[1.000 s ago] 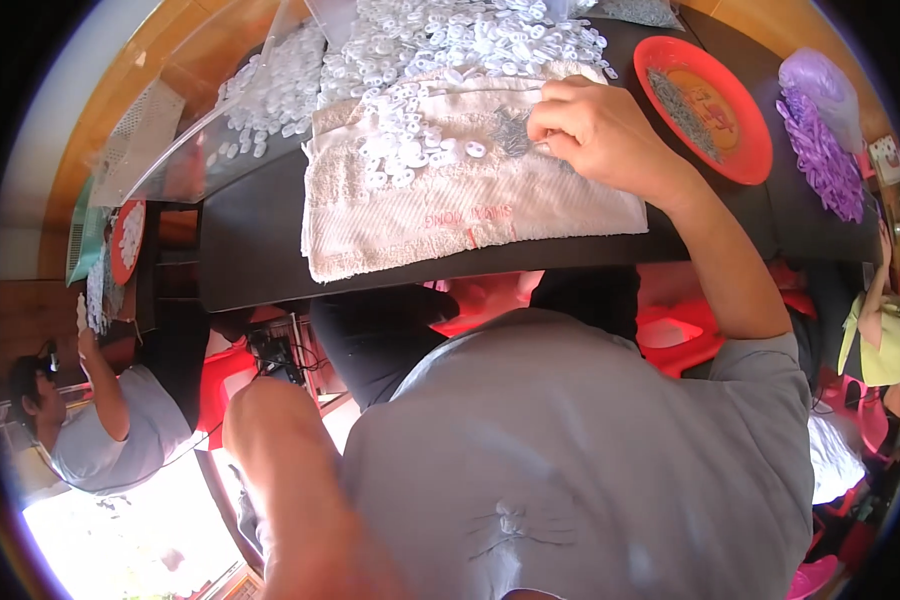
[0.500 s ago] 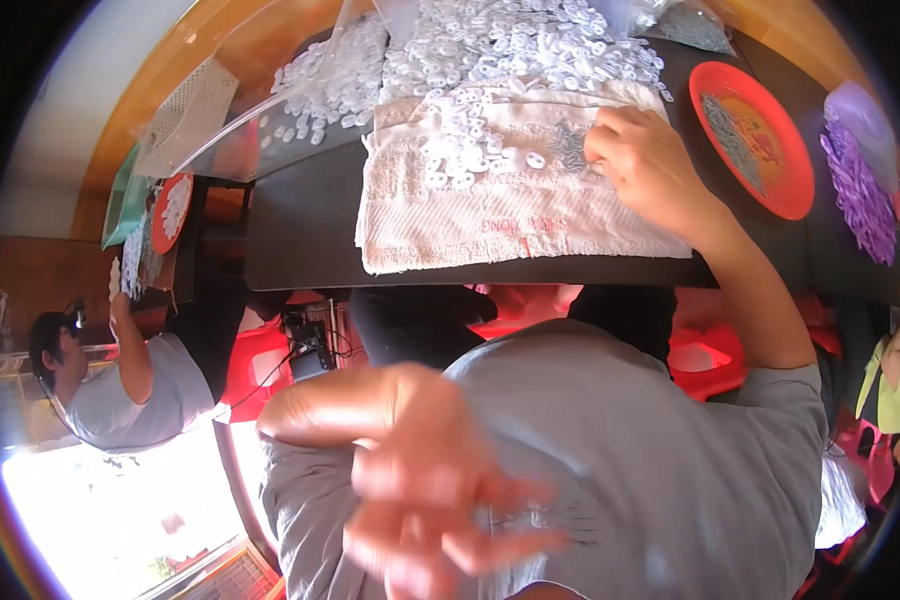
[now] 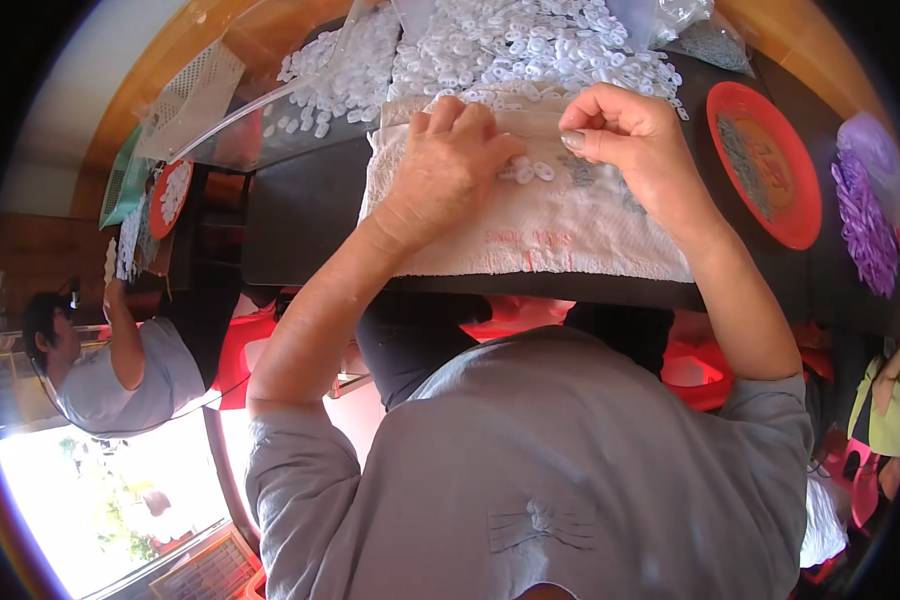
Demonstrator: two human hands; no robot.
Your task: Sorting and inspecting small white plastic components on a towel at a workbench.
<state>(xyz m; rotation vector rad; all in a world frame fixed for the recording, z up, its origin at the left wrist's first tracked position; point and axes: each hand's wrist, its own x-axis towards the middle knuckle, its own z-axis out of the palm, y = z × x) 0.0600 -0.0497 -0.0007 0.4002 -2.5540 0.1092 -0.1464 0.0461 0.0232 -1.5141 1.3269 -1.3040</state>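
Observation:
A folded pale towel (image 3: pixel 530 240) lies on the dark table. On it sit several small white oval plastic pieces with holes (image 3: pixel 535 171) and a small heap of thin grey metal bits (image 3: pixel 582 173). My left hand (image 3: pixel 445 160) rests over the towel's left part, fingers bent down among the white pieces; its fingertips are mostly hidden. Just above the grey bits, my right hand (image 3: pixel 635 140) brings thumb and forefinger together in a pinch. Whatever lies between them is too small to make out.
A large pile of white pieces (image 3: pixel 510 50) spreads behind the towel. An orange-red plate (image 3: pixel 800 205) of grey bits stands at right, beside a bag of purple pieces (image 3: pixel 865 220). At far left a person in grey (image 3: pixel 160 370) sits near a red plate (image 3: pixel 173 195) and a green basket (image 3: pixel 120 195).
My left hand has swung up from in front of my chest onto the white pieces on the towel. My right hand has lifted slightly off the grey bits, fingers still pinched.

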